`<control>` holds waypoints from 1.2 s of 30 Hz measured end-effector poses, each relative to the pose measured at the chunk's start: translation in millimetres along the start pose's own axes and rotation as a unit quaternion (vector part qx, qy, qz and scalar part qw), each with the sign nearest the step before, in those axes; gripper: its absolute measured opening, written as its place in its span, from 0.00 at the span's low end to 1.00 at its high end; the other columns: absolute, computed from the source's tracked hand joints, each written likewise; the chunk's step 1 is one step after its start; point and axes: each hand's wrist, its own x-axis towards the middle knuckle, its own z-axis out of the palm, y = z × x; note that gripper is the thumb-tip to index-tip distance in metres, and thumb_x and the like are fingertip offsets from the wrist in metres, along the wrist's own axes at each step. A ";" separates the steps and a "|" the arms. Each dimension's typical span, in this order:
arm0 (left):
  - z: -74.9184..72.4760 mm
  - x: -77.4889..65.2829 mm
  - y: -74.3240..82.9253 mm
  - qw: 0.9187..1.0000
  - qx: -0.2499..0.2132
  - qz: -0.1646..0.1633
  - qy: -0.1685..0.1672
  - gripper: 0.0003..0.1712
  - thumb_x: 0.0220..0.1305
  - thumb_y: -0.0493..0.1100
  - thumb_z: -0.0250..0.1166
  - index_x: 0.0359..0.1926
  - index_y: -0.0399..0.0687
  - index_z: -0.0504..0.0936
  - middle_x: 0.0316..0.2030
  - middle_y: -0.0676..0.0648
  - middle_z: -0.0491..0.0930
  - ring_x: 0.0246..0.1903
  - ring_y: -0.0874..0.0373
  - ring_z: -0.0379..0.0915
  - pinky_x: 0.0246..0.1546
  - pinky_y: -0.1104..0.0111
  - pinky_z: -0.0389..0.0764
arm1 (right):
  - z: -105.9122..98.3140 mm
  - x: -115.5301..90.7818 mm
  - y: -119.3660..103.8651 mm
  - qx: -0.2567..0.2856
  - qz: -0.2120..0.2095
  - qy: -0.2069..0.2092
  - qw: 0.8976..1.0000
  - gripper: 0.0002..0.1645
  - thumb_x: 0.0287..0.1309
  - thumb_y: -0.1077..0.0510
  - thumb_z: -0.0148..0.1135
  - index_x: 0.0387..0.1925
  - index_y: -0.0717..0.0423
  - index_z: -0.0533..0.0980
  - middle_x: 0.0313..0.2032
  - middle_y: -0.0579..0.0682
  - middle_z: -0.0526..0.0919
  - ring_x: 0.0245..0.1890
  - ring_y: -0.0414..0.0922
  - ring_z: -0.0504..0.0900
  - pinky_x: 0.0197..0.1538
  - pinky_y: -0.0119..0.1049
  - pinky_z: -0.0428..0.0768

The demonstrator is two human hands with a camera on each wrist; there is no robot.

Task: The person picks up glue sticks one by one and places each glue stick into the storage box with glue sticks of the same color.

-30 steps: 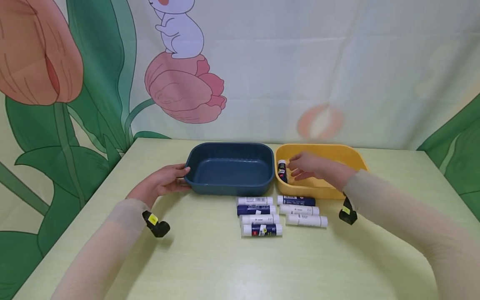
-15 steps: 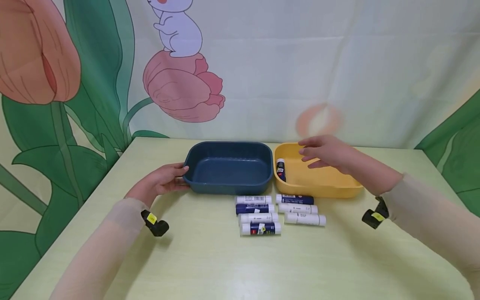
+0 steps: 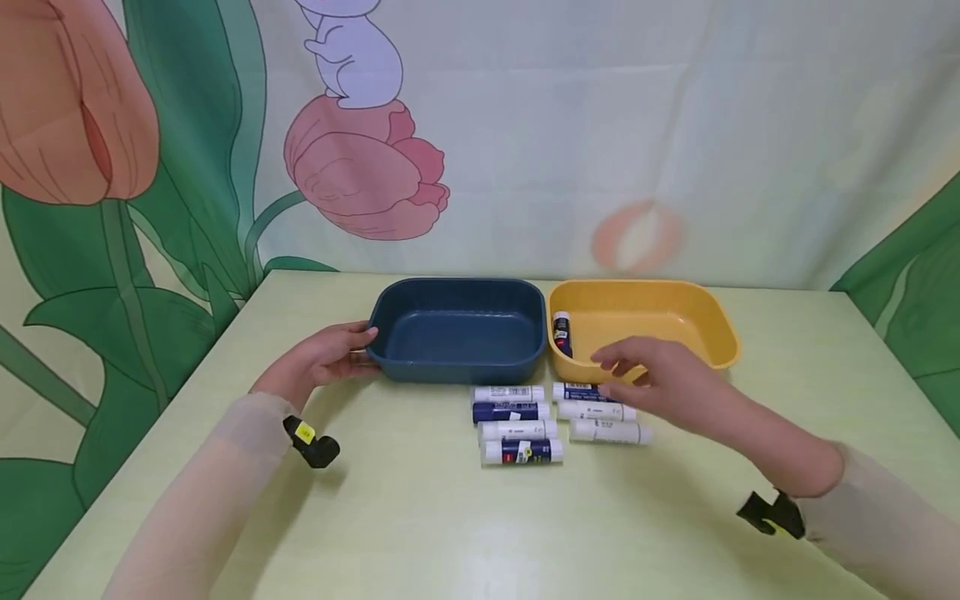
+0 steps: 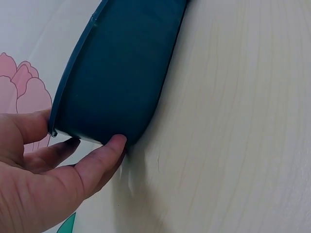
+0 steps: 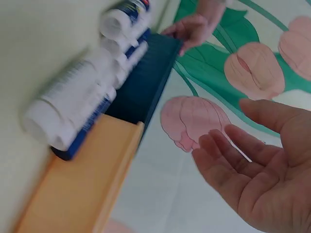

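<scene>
My left hand [image 3: 333, 354] holds the left end of a dark blue plastic basin [image 3: 457, 373], thumb over the rim and fingers against the outer wall. In the left wrist view, its fingertips [image 4: 116, 141] press on the basin's end. My right hand [image 3: 667, 379], fingers loosely bent and holding nothing, hovers over the front of a yellow basin [image 3: 718, 333]. Below it lie glue sticks in two columns; a navy glue stick [image 3: 588, 392] is partly covered by its fingers, and a white glue stick [image 3: 611, 431] lies nearest me. Another navy glue stick [image 3: 562, 333] leans inside the yellow basin's left end.
Left of that column, several more glue sticks lie sideways, with a navy-labelled glue stick [image 3: 522, 452] in front. Both basins stand side by side near the back of the pale table [image 3: 450, 533]. A printed curtain [image 3: 525, 167] hangs behind the table.
My right hand has lifted out of the yellow basin and come back toward me, over the glue sticks. The navy stick stays in that basin. My left hand keeps its place.
</scene>
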 end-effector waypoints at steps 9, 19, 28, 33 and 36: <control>0.4 0.4 1.7 1.000 -0.004 -0.002 0.000 0.36 0.84 0.45 0.39 0.82 0.45 0.36 0.81 0.33 0.44 0.70 0.46 0.60 0.78 0.50 0.60 | 36.6 -3.6 21.1 -0.145 -0.026 -0.073 0.986 0.20 0.58 0.57 0.75 0.51 0.58 0.83 0.49 0.52 0.88 0.49 0.50 0.85 0.55 0.47 0.86; 2.3 0.3 2.1 1.000 -0.016 -0.013 0.004 0.35 0.84 0.45 0.39 0.82 0.46 0.36 0.81 0.34 0.42 0.75 0.43 0.53 0.78 0.49 0.58 | 59.0 1.8 37.9 -0.199 -0.026 -0.078 0.977 0.21 0.54 0.58 0.77 0.49 0.55 0.82 0.42 0.50 0.84 0.38 0.43 0.79 0.44 0.39 0.85; 1.5 -1.4 -0.1 1.000 -0.006 -0.006 -0.001 0.35 0.84 0.45 0.38 0.82 0.44 0.35 0.81 0.33 0.42 0.73 0.44 0.55 0.78 0.49 0.59 | 68.6 2.9 38.5 -0.255 -0.056 -0.071 0.963 0.17 0.54 0.58 0.77 0.45 0.54 0.82 0.38 0.49 0.81 0.34 0.41 0.73 0.39 0.34 0.81; 1.0 -1.2 -0.6 1.000 -0.004 -0.003 -0.003 0.36 0.84 0.45 0.39 0.82 0.44 0.36 0.81 0.33 0.43 0.73 0.44 0.56 0.78 0.49 0.59 | 72.7 1.1 39.6 -0.280 -0.088 -0.049 0.955 0.16 0.54 0.59 0.78 0.43 0.55 0.81 0.38 0.49 0.81 0.34 0.42 0.74 0.40 0.35 0.82; 0.8 0.3 0.1 1.000 -0.004 -0.001 -0.001 0.35 0.84 0.45 0.39 0.82 0.45 0.36 0.80 0.33 0.44 0.72 0.45 0.57 0.77 0.49 0.59 | 74.4 0.0 39.5 -0.290 -0.090 -0.042 0.952 0.17 0.54 0.60 0.77 0.44 0.56 0.80 0.38 0.50 0.80 0.35 0.44 0.74 0.40 0.35 0.82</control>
